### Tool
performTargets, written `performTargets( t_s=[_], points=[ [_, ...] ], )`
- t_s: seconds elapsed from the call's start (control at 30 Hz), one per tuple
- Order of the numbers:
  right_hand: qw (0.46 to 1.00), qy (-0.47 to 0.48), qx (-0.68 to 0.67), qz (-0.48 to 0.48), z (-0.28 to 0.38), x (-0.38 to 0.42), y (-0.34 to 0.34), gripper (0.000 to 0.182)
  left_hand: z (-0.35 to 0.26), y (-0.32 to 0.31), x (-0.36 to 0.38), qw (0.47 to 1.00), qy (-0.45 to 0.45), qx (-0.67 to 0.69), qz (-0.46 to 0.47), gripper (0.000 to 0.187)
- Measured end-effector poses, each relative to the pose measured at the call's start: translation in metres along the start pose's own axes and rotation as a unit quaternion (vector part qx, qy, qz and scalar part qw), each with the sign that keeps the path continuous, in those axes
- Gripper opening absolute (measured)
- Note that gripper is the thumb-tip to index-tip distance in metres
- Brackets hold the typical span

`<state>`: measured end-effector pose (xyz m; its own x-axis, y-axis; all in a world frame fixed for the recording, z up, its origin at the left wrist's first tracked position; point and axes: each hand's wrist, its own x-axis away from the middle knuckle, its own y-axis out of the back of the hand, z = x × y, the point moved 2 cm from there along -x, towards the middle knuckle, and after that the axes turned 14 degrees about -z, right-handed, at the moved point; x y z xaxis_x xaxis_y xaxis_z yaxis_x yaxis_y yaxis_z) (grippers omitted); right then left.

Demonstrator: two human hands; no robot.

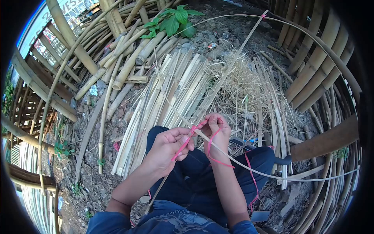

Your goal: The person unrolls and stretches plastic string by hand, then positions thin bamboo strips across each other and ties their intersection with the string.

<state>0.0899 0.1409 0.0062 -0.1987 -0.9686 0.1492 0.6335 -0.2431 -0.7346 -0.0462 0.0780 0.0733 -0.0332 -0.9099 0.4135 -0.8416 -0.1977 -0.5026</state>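
Observation:
My left hand [168,147] is closed, pinching pink plastic string [180,149] whose end hangs below the fingers. My right hand [217,134] pinches the same string on the other side, and a loose tail trails down past the wrist. Between the hands, the string wraps a crossing of bamboo strips. One is a straight strip [233,58], running from the upper right down towards my lap. The other is a thin curved strip [269,176], sweeping out to the right. A pink tie [263,16] also binds the straight strip's far end to an arched strip [300,26].
Split bamboo slats [156,117] lie in a pile ahead, beside dry shavings [245,87]. Bamboo poles [128,70] are heaped at the upper left near a green plant [175,21]. Thick bamboo posts [317,66] stand on the right. More pink string [252,175] hangs over my knee.

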Motion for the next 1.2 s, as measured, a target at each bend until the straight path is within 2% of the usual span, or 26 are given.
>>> performTargets(
  t_s=[0.2, 0.27, 0.3, 0.4, 0.43, 0.47, 0.5, 0.53, 0.57, 0.63, 0.67, 0.7, 0.73, 0.77, 0.8, 0.83, 0.87, 0.9, 0.93, 1.0, 1.03, 1.1, 1.13, 1.17, 1.2],
  points=[
    [0.997, -0.043, -0.009, -0.068, -0.001, 0.013, 0.027, 0.024, 0.002, 0.004, -0.006, 0.999, 0.039, -0.029, -0.024, 0.016],
    [0.983, -0.097, -0.133, -0.085, 0.003, 0.008, 0.037, 0.025, 0.005, 0.005, -0.006, 0.998, 0.053, -0.041, -0.02, 0.016],
    [0.982, -0.097, -0.133, -0.09, 0.005, 0.006, 0.043, 0.025, 0.006, 0.006, -0.006, 0.997, 0.055, -0.04, -0.023, 0.016],
    [0.943, -0.109, -0.207, -0.238, 0.011, -0.007, 0.055, 0.027, 0.006, 0.009, -0.005, 0.998, 0.049, -0.032, -0.017, 0.016],
    [0.942, -0.108, -0.209, -0.24, 0.007, -0.017, 0.079, 0.027, 0.006, 0.01, -0.005, 0.999, 0.042, -0.023, -0.01, 0.016],
    [0.913, -0.173, -0.315, -0.194, -0.006, -0.035, 0.115, 0.027, 0.006, 0.011, -0.005, 0.999, 0.045, -0.026, -0.009, 0.016],
    [0.867, -0.233, -0.416, -0.143, -0.004, -0.036, 0.112, 0.028, 0.006, 0.012, -0.005, 0.999, 0.034, -0.011, -0.004, 0.017],
    [0.887, -0.211, -0.327, -0.25, 0.001, -0.038, 0.119, 0.027, 0.005, 0.013, -0.005, 1.0, 0.023, 0.005, 0.0, 0.017],
    [0.886, -0.209, -0.328, -0.251, -0.002, -0.043, 0.13, 0.027, 0.004, 0.014, -0.005, 1.0, 0.025, 0.003, 0.002, 0.017],
    [0.899, -0.212, -0.218, -0.316, -0.015, -0.062, 0.171, 0.023, -0.001, 0.016, -0.005, 1.0, -0.02, -0.001, -0.014, 0.018],
    [0.918, -0.194, -0.113, -0.327, -0.015, -0.059, 0.171, 0.021, -0.005, 0.015, -0.006, 0.999, -0.029, 0.016, -0.003, 0.017],
    [0.918, -0.193, -0.113, -0.327, -0.017, -0.055, 0.169, 0.021, -0.007, 0.015, -0.007, 0.999, -0.029, 0.015, -0.001, 0.017],
    [0.914, -0.174, 0.07, -0.36, -0.022, -0.051, 0.166, 0.016, -0.01, 0.015, -0.009, 0.999, -0.035, 0.014, -0.009, 0.017],
    [0.878, -0.149, 0.251, -0.38, -0.023, -0.047, 0.16, 0.015, -0.013, 0.015, -0.011, 0.999, -0.043, 0.012, -0.017, 0.016],
    [0.839, -0.142, 0.396, -0.345, -0.019, -0.041, 0.144, 0.034, -0.014, 0.015, -0.013, 0.999, -0.046, 0.013, -0.017, 0.016],
    [0.638, 0.002, 0.654, -0.408, -0.018, -0.03, 0.125, 0.053, -0.013, 0.015, -0.014, 0.999, -0.04, 0.001, -0.034, 0.016],
    [0.66, 0.228, 0.612, -0.372, -0.014, -0.012, 0.103, 0.065, -0.011, 0.015, -0.014, 0.998, -0.033, -0.013, -0.05, 0.016],
    [0.717, 0.331, 0.547, -0.279, 0.005, 0.004, 0.071, 0.064, -0.009, 0.015, -0.015, 0.998, -0.029, -0.016, -0.05, 0.016],
    [0.802, 0.359, 0.455, -0.143, 0.019, 0.017, 0.037, 0.06, -0.005, 0.015, -0.015, 0.998, -0.018, -0.022, -0.051, 0.016],
    [0.745, 0.426, 0.5, 0.121, 0.033, 0.025, 0.005, 0.05, 0.003, 0.014, -0.016, 0.999, -0.003, -0.027, -0.047, 0.016],
    [0.744, 0.425, 0.502, 0.117, 0.032, 0.023, 0.002, 0.05, 0.007, 0.014, -0.016, 0.998, -0.002, -0.036, -0.044, 0.015],
    [0.81, 0.293, 0.433, 0.264, 0.024, 0.018, -0.003, 0.038, 0.011, 0.012, -0.015, 0.998, -0.004, -0.045, -0.04, 0.014],
    [0.841, 0.253, 0.407, 0.25, 0.017, 0.017, 0.003, 0.027, 0.012, 0.011, -0.015, 0.999, 0.0, -0.033, -0.041, 0.014],
    [0.841, 0.252, 0.406, 0.252, 0.014, 0.021, 0.005, 0.027, 0.012, 0.012, -0.014, 0.999, 0.004, -0.02, -0.044, 0.013],
    [0.883, 0.183, 0.379, 0.207, 0.012, 0.023, 0.009, 0.021, 0.012, 0.014, -0.014, 0.999, 0.003, -0.019, -0.047, 0.013]
  ],
)
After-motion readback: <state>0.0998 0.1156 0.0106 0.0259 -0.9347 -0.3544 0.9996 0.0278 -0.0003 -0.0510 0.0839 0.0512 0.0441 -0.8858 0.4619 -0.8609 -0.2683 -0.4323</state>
